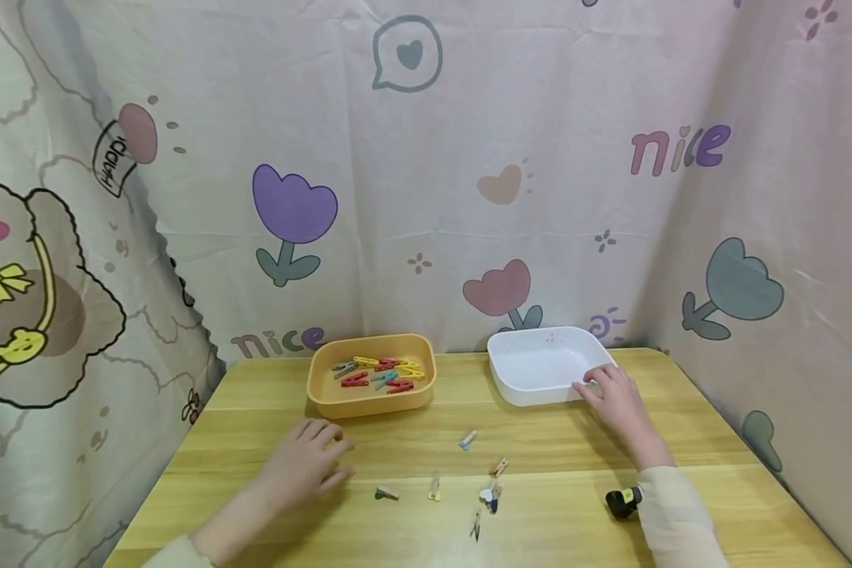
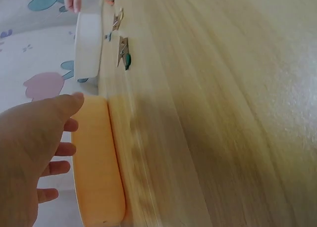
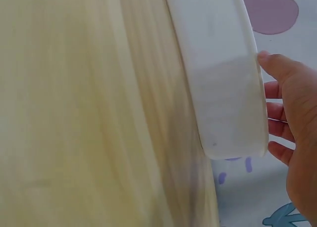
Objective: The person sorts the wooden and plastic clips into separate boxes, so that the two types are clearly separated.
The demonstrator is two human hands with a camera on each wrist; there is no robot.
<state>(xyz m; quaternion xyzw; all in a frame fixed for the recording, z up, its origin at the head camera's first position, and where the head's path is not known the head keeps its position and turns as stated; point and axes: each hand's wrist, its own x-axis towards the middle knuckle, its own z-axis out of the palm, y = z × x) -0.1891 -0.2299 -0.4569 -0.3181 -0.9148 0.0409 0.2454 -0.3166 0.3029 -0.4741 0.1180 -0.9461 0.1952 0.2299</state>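
My left hand (image 1: 305, 457) hovers by the near left corner of an orange-yellow tray (image 1: 369, 406), fingers loosely spread and holding nothing. Several plastic clothespins (image 1: 385, 377) in red, yellow, blue and grey lie inside that tray. At the near right corner of a white tray (image 1: 539, 394) is my right hand (image 1: 618, 398). In the right wrist view its thumb (image 3: 277, 64) meets the rim, while the other fingers extend loosely over it. Between the hands lie small wooden clothespins with coloured ends, including a green one (image 1: 386, 493), a yellow one (image 1: 435, 487) and a blue one (image 1: 468, 439).
More small clothespins (image 1: 495, 497) lie near the front middle of the wooden table (image 1: 561, 505). A black object with a yellow mark (image 1: 622, 502) sits at my right sleeve. Printed curtain (image 1: 397, 197) hangs behind and at both sides.
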